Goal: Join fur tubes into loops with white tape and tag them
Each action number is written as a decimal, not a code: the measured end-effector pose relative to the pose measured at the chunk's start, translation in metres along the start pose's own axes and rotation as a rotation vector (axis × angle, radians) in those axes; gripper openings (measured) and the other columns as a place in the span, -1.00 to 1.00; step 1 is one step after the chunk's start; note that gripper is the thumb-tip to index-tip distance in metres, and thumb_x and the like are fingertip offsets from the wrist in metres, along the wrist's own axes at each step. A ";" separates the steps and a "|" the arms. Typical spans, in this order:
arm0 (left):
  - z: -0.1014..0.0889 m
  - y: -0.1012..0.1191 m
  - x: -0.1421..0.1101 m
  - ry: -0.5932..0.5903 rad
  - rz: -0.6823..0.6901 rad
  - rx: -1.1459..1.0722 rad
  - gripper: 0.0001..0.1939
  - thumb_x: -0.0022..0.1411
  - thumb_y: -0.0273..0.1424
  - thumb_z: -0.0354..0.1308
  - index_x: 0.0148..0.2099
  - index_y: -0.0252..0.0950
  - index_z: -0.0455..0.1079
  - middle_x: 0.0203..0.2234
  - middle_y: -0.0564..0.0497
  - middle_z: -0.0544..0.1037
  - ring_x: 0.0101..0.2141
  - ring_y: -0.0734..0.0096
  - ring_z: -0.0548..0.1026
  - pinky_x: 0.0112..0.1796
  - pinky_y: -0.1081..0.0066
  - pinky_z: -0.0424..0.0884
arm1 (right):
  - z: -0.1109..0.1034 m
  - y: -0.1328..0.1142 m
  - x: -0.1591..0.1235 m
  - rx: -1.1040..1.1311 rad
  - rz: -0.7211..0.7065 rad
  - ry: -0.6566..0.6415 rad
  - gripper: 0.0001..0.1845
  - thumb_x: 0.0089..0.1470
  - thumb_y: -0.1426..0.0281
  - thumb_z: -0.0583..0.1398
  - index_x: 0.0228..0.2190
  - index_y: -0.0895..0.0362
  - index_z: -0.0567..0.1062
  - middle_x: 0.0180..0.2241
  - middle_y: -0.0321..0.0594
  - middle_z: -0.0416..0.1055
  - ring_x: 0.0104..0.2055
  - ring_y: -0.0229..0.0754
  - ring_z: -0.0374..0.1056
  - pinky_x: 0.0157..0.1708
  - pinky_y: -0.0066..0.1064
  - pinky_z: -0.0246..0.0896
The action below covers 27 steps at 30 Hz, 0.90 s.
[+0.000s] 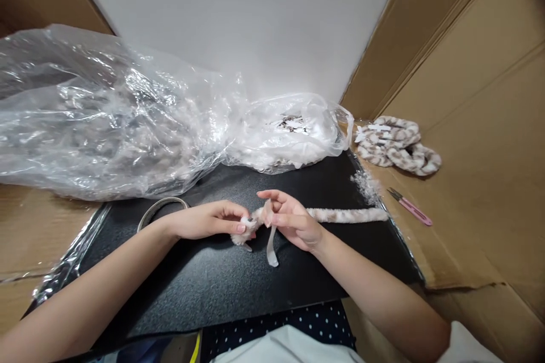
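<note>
A long fuzzy beige-and-white strip (347,215) lies across the black mat (204,278), running right toward the mat's edge. My left hand (208,220) pinches the strip's near end, fingers closed on it. My right hand (289,218) is closed on the strip just to the right of that, with a pale ribbon (271,247) hanging down from its fingers onto the mat. The two hands almost touch at the strip's end.
A large crumpled clear plastic bag (93,119) fills the left and back; a smaller bag (289,133) lies beside it. Finished fuzzy loops (398,144) and pink snips (411,207) rest on cardboard at right. A metal ring (159,210) lies by my left wrist.
</note>
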<state>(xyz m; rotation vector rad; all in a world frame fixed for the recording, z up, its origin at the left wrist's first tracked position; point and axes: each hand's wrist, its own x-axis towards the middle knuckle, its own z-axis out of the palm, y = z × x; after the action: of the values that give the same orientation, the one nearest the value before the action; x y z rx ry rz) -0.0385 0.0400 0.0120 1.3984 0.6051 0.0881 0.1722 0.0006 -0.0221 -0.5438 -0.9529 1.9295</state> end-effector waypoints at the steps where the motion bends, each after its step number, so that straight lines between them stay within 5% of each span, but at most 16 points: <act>1: 0.000 -0.002 0.000 0.008 -0.010 -0.008 -0.66 0.18 -0.14 0.22 -0.34 -0.37 0.43 -0.44 0.02 0.51 -0.39 0.47 0.41 -0.30 0.51 0.31 | -0.001 -0.003 -0.001 -0.024 -0.038 0.061 -0.55 -0.20 0.39 0.37 -0.17 0.05 0.51 -0.51 -0.38 0.30 -0.44 -0.30 0.22 -0.35 -0.44 0.20; 4: -0.002 -0.008 -0.002 0.003 -0.039 -0.055 -0.59 0.13 -0.06 0.24 -0.33 -0.37 0.45 -0.45 0.01 0.53 -0.42 0.49 0.41 -0.36 0.54 0.30 | -0.005 -0.014 -0.005 -0.088 -0.267 0.361 -0.58 -0.19 0.39 0.35 -0.19 0.03 0.48 -0.43 -0.36 0.32 -0.40 -0.31 0.26 -0.35 -0.47 0.21; 8: -0.003 -0.015 -0.007 -0.055 -0.027 -0.073 -0.59 0.12 -0.06 0.24 -0.39 -0.37 0.42 -0.54 0.04 0.47 -0.50 0.54 0.34 -0.46 0.56 0.24 | -0.004 -0.038 -0.022 -0.312 -0.755 0.742 -0.69 -0.14 0.47 0.31 -0.27 0.06 0.45 -0.35 -0.35 0.34 -0.33 -0.32 0.29 -0.29 -0.47 0.22; 11: -0.002 -0.018 -0.009 -0.064 0.005 -0.028 -0.60 0.15 -0.09 0.22 -0.42 -0.37 0.39 -0.59 0.07 0.39 -0.52 0.55 0.27 -0.50 0.57 0.19 | 0.005 -0.064 -0.035 -0.491 -1.079 0.892 -0.72 -0.21 0.57 0.30 -0.36 0.11 0.45 -0.38 -0.34 0.31 -0.34 -0.29 0.28 -0.23 -0.40 0.24; 14: -0.001 -0.018 -0.009 -0.015 0.044 0.022 -0.62 0.20 -0.12 0.17 -0.43 -0.36 0.35 -0.60 0.12 0.29 -0.54 0.57 0.20 -0.52 0.57 0.13 | 0.014 -0.092 -0.039 -0.632 -1.254 0.954 -0.71 -0.24 0.63 0.29 -0.42 0.08 0.49 -0.38 -0.31 0.29 -0.30 -0.22 0.30 -0.14 -0.32 0.25; 17: 0.000 -0.019 -0.008 0.041 0.078 0.041 -0.63 0.23 -0.13 0.14 -0.41 -0.36 0.35 -0.59 0.13 0.26 -0.54 0.58 0.17 -0.52 0.57 0.10 | 0.013 -0.113 -0.034 -0.722 -1.206 0.962 -0.74 -0.20 0.60 0.30 -0.44 0.01 0.51 -0.35 -0.28 0.32 -0.24 -0.14 0.33 -0.11 -0.25 0.26; 20: 0.001 -0.022 -0.007 0.088 0.094 0.033 -0.66 0.24 -0.16 0.14 -0.39 -0.37 0.38 -0.59 0.13 0.28 -0.53 0.59 0.19 -0.51 0.59 0.12 | 0.000 -0.119 -0.023 -0.659 -0.981 0.933 -0.75 -0.23 0.56 0.32 -0.43 0.05 0.49 -0.39 -0.30 0.35 -0.33 -0.23 0.32 -0.21 -0.33 0.29; 27: 0.004 -0.020 -0.005 0.234 0.038 -0.208 -0.71 0.17 -0.20 0.23 -0.34 -0.36 0.42 -0.43 -0.04 0.58 -0.51 0.53 0.43 -0.46 0.54 0.32 | -0.022 -0.097 -0.007 -0.578 -0.433 0.689 -0.56 -0.21 0.42 0.35 -0.23 0.06 0.38 -0.46 -0.42 0.38 -0.42 -0.32 0.34 -0.37 -0.46 0.28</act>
<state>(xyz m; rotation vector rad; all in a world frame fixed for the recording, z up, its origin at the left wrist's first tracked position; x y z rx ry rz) -0.0468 0.0301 -0.0049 1.2057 0.7409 0.3399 0.2415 0.0330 0.0416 -1.1351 -1.0396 0.9490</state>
